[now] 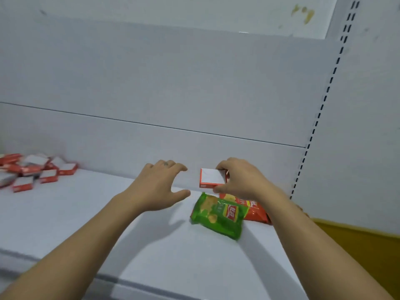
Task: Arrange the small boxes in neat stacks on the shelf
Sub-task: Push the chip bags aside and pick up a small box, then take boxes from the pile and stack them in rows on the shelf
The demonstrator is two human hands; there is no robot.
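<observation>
A small red-and-white box (211, 178) is held above the white shelf (65, 213), close to the back panel. My right hand (240, 178) pinches it from its right side, thumb at the near edge and fingers at the far edge. My left hand (160, 187) hovers just left of the box with spread, slightly bent fingers and holds nothing. A loose pile of several like boxes (32, 172) lies jumbled at the far left of the shelf.
A green snack bag (218, 215) and a red snack bag (251, 207) lie on the shelf under my right hand. A slotted upright (320, 109) borders the shelf on the right. A yellow surface (363, 252) shows at the lower right.
</observation>
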